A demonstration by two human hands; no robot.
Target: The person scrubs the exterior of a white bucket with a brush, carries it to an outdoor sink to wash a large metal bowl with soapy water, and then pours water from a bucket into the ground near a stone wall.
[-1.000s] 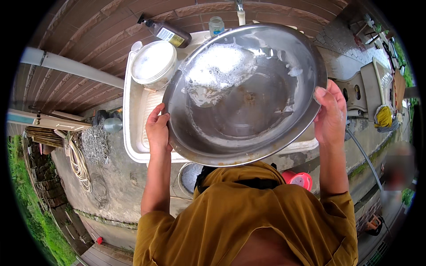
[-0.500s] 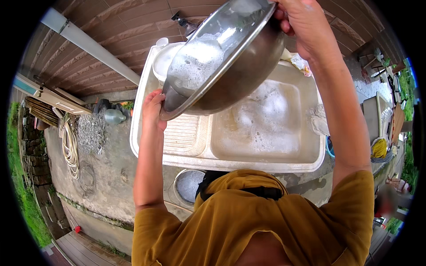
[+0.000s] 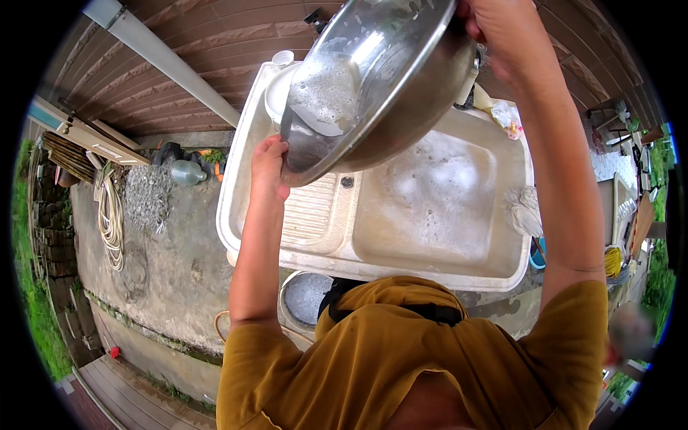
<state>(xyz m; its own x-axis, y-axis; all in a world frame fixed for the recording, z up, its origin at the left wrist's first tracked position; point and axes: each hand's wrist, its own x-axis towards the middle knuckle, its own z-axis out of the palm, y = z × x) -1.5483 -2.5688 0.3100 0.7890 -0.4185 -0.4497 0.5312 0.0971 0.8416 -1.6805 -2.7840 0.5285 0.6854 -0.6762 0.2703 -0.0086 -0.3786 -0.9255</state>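
Note:
I hold a large steel bowl (image 3: pixel 387 86) tipped steeply, its left rim low and its right rim high. Soapy foam has gathered in its lower left side. My left hand (image 3: pixel 269 166) grips the low rim over the ribbed drainboard. My right hand (image 3: pixel 502 36) grips the high rim near the top of the picture. Below the bowl lies a white outdoor sink (image 3: pixel 244 172), and its basin (image 3: pixel 437 201) is covered in suds.
A white dish (image 3: pixel 276 97) sits at the sink's back left corner. A grey cloth (image 3: pixel 527 211) lies on the sink's right rim. A round metal pan (image 3: pixel 304 297) rests under the sink's front. A coiled hose (image 3: pixel 111 218) and a bottle (image 3: pixel 188 172) lie at left.
The bowl has gone from nearly level in front of me to steeply tilted; my right hand rose high, my left stayed low, and the foam slid to the bowl's lower side.

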